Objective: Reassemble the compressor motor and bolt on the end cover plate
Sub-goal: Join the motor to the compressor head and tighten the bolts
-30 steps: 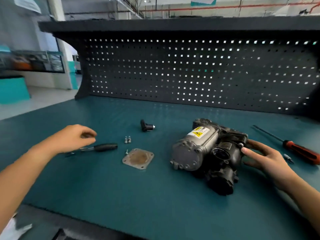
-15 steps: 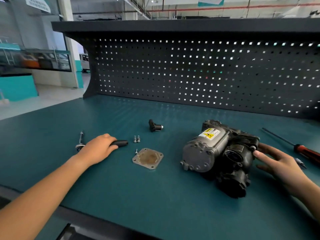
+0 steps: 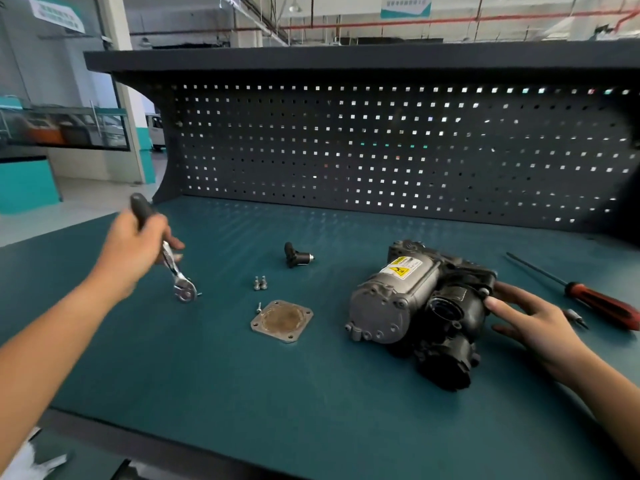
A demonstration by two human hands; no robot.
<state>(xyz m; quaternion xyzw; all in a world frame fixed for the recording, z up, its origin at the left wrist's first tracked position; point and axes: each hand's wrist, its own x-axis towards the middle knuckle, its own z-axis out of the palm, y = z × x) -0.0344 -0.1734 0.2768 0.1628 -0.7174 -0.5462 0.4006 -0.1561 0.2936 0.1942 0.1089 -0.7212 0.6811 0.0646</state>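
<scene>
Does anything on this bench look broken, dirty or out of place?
Nothing looks spilled or broken. The square cover plate lies loose on the bench, apart from the compressor. Its middle carries a round brownish stain, perhaps rust or old gasket residue. Small bolts lie loose beside it.

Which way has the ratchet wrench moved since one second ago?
Yes: the left hand has raised the ratchet wrench handle-up and drawn it leftward, away from the bolts.
</scene>
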